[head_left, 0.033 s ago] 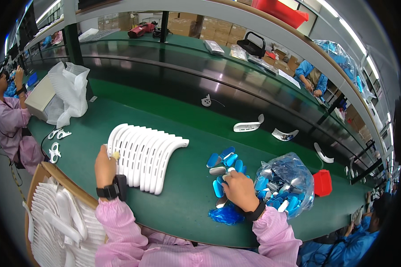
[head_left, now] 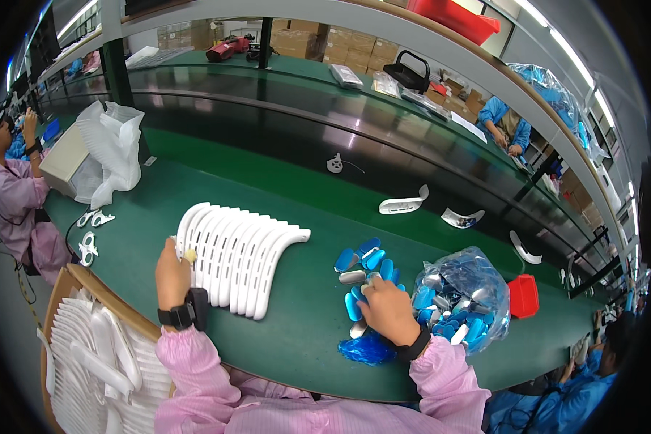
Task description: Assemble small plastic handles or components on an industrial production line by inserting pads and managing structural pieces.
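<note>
White curved plastic parts (head_left: 242,253), each with slots along it, stand side by side in a slanting row on the green table. At the row's left end my left hand (head_left: 172,278) is closed against the outermost part, its thumb in a yellowish finger cot. My right hand (head_left: 390,311) reaches down among loose oval pieces (head_left: 346,260), some blue-filmed and some silver. Its fingers are bent together, and whatever lies between them is hidden. Just below that hand lies a crumpled blue film (head_left: 367,349). To its right, a clear bag (head_left: 470,271) bulges with more oval pieces.
A cardboard box (head_left: 108,286) of white parts stands at lower left. White ring-shaped parts (head_left: 88,249) and a bag of foam wrap (head_left: 112,159) lie at left. A red bin (head_left: 523,296) sits at right. Beyond runs a dark conveyor (head_left: 267,123) with white parts. Co-workers sit at both sides.
The row of white parts has shifted slightly to the right, together with my left hand. My right hand has barely moved among the oval pieces.
</note>
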`<state>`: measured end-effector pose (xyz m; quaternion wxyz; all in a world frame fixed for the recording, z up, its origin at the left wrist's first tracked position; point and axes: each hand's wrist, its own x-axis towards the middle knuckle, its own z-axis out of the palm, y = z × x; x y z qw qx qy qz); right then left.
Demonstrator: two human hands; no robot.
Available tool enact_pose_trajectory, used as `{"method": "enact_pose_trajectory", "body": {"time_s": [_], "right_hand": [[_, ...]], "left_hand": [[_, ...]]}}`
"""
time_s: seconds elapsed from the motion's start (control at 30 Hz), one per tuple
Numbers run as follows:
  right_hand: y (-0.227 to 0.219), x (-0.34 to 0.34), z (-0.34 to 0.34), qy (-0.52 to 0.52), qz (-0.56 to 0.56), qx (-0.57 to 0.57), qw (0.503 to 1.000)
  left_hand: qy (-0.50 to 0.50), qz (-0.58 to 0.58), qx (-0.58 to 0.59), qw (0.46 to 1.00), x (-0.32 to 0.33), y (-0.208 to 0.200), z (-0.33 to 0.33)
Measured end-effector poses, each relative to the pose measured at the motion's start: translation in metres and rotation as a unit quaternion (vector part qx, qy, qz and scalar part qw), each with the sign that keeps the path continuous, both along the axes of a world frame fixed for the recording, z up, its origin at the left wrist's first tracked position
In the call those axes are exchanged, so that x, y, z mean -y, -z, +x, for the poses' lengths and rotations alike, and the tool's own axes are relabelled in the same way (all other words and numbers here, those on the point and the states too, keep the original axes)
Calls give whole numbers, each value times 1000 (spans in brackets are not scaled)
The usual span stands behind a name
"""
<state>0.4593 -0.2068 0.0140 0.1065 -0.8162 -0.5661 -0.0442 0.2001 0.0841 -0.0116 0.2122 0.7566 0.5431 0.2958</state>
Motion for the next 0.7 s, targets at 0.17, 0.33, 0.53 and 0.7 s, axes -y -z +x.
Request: {"method": "enact_pose_trajectory", "body": {"time_s": [0.17,0.33,0.53,0.7], "right_hand": [[10,3,5,-11,6,36,999],[-12,3,3,33,139,-69,987],[-32,10,-35,55,288,-357,887],[-37,18,-67,38,267,-391,880]], "left_hand": [[53,-78,-10,996,31,-25,14],[54,189,52,979,59,-32,18],[408,-229,225,855,168,-60,52],[459,-254,283,803,199,-33,67]]}}
